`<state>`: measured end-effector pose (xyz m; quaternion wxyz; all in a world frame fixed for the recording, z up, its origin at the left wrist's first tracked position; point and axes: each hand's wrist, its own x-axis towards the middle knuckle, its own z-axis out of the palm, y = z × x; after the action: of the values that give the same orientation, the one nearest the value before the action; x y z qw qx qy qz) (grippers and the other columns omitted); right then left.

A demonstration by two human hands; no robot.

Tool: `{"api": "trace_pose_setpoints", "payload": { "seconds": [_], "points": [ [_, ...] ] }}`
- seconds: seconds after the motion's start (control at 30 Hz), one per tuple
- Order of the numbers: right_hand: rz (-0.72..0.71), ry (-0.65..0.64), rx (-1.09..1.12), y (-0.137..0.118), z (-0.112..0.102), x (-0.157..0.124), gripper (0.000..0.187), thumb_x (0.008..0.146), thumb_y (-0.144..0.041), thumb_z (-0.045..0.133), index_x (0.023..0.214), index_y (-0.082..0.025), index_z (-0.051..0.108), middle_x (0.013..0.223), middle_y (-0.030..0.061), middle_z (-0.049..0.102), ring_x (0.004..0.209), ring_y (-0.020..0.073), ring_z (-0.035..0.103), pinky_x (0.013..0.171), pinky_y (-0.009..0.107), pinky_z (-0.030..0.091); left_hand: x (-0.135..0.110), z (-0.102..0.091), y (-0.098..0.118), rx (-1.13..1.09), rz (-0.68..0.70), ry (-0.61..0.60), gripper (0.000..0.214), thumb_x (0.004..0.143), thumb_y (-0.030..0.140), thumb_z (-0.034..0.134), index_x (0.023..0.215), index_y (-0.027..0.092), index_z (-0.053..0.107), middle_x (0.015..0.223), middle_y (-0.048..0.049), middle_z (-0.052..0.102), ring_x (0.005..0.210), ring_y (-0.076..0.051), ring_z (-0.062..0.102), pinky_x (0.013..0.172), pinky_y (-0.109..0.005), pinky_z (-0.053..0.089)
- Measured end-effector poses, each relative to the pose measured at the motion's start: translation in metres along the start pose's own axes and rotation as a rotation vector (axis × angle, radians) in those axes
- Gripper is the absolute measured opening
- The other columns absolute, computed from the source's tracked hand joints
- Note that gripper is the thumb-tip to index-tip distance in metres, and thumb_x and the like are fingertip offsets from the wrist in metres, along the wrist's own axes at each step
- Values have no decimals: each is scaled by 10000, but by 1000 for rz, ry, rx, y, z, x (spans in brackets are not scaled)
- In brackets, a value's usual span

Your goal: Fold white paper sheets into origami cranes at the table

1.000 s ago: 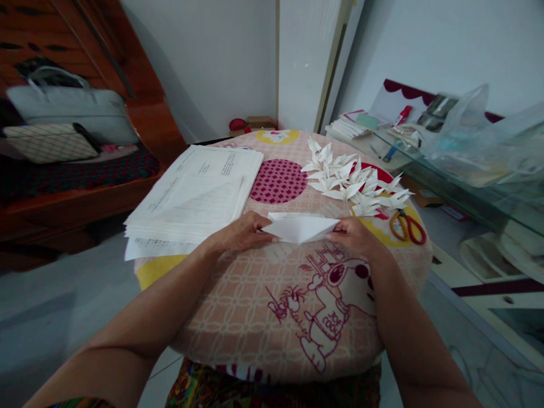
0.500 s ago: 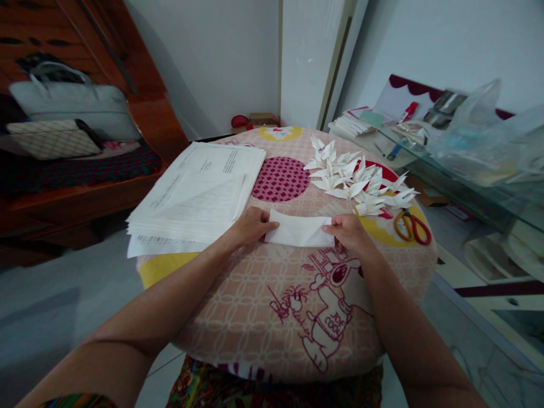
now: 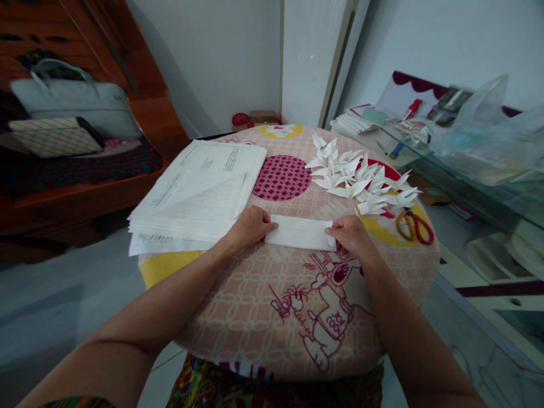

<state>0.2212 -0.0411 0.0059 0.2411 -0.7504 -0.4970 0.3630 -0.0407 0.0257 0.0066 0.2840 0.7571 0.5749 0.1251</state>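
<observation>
The folded paper [image 3: 301, 231] is plain white. The tablecloth [image 3: 238, 294] is pinky peach with pale loops all over it. Near its front edge is a pale cartoon dog [image 3: 325, 317] drawn in dark purply red lines. A pink circle [image 3: 283, 178] has dark red checks. There are yellow patches by the left edge, far edge and right edge. By the left edge, the paper stack [image 3: 199, 190] is white with small dark print. Toward the far right edge, the pointy paper shapes [image 3: 359, 187] are white, on a bit of red. At the right edge, the scissors [image 3: 410, 214] have one yellowy orange handle and one red.
</observation>
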Motion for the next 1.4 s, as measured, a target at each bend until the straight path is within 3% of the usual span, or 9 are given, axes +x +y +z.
{"api": "trace_pose_setpoints", "payload": {
  "seconds": [0.27, 0.67, 0.97, 1.4],
  "points": [
    [65, -44, 41, -5, -3, -4, 261, 809, -192, 646, 554, -175, 593, 338, -22, 535, 246, 114, 473, 274, 184, 321, -2, -4, 4, 21, -5, -49, 355, 809, 289, 670, 476, 187, 606, 430, -8, 571, 469, -134, 536, 548, -248, 407],
    [-4, -15, -18, 2, 0, 1, 300, 846, -223, 591, 550, -174, 606, 344, -13, 529, 248, 119, 457, 284, 204, 296, -1, -3, 4, 21, -3, -41, 381, 829, 307, 661, 473, 189, 595, 429, -19, 573, 448, -133, 507, 538, -256, 389],
    [-154, 94, -260, 11, 2, 11, 275, 829, -252, 616, 592, -129, 684, 410, 30, 581, 400, 118, 536, 455, 220, 361, 1, -3, 3, 66, -43, -79, 346, 846, 333, 627, 538, 176, 610, 458, -10, 595, 440, -114, 513, 556, -248, 408],
    [-121, 70, -242, 9, 2, 9, 313, 844, -270, 589, 580, -127, 679, 395, 36, 570, 375, 120, 522, 449, 221, 369, 1, -4, 7, 158, -20, -76, 334, 869, 332, 621, 586, 163, 672, 480, -20, 607, 507, -131, 555, 613, -259, 426]
  ]
}}
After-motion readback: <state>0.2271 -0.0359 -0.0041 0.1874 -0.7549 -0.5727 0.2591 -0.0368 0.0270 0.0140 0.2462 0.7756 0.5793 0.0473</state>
